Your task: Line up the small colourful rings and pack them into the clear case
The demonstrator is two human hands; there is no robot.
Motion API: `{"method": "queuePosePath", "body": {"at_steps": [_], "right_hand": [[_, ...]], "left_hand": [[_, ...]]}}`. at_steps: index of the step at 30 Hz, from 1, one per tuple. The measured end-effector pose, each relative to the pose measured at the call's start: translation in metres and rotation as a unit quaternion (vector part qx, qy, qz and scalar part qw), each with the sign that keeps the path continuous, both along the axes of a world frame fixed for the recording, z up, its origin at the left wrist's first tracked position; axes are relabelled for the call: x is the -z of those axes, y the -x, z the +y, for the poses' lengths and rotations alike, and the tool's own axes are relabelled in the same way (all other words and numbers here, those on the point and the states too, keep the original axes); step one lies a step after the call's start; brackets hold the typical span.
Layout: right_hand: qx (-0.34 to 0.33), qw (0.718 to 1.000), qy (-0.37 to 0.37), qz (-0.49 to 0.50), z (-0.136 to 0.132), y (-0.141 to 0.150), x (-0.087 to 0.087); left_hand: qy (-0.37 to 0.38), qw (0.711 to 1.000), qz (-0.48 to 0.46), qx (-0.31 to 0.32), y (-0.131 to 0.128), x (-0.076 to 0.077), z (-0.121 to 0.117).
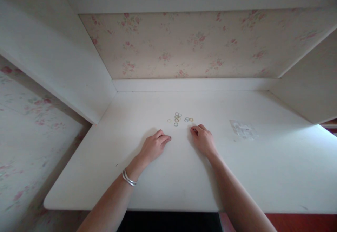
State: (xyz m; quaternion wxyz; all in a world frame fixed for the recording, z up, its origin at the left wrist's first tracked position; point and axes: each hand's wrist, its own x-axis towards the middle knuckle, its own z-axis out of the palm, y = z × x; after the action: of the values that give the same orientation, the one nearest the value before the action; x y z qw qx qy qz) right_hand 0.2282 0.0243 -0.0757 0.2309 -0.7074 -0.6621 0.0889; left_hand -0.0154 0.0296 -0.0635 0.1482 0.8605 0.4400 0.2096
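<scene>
Floral wallpaper (pixel 165 45) backs a white desk (pixel 168 182) with side panels. One container noted: a clear plastic bag (pixel 244 130), lying flat at the right of the desktop; its contents are too faint to identify. One small speck lies just beside its near left corner.

Small thin rings (pixel 176 124) lie near the desk's middle, beyond the hands. One yellowish ring (pixel 169 120) is at left, apart; a central group partly overlaps, appearing to number about six; at right, a bluish ring (pixel 186 119) and a yellow ring (pixel 191 119) lie side by side.

Two hands present. Left hand (pixel 155 145): thumb and forefinger together at the tips, nearer the desk edge than the rings. Right hand (pixel 202 139): fingers curled, tips together, just short of the right-hand pair. Whether either grips anything cannot be told. One silver double-banded bangle (pixel 129 178) encircles the left wrist.
</scene>
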Motion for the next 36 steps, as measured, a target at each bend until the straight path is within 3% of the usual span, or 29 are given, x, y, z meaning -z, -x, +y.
{"method": "queuePosePath", "body": {"at_steps": [10, 16, 21, 27, 36], "right_hand": [[-0.008, 1.0, -0.004, -0.009, 0.0, 0.001, 0.001], [-0.038, 0.995, -0.064, 0.069, -0.002, 0.006, 0.002], [-0.117, 0.984, -0.082, 0.111, -0.012, 0.035, -0.001], [-0.185, 0.977, -0.075, 0.078, -0.017, 0.068, -0.001], [-0.203, 0.977, -0.058, 0.031, -0.014, 0.074, -0.002]], "left_hand": [[-0.003, 1.0, 0.017, 0.0, -0.001, 0.002, -0.001], [0.021, 0.996, -0.077, -0.029, 0.004, 0.002, 0.007], [0.062, 0.982, -0.151, -0.092, 0.013, 0.003, 0.021], [0.122, 0.969, -0.175, -0.123, 0.016, 0.003, 0.025], [0.136, 0.965, -0.193, -0.114, 0.016, 0.0, 0.024]]}}
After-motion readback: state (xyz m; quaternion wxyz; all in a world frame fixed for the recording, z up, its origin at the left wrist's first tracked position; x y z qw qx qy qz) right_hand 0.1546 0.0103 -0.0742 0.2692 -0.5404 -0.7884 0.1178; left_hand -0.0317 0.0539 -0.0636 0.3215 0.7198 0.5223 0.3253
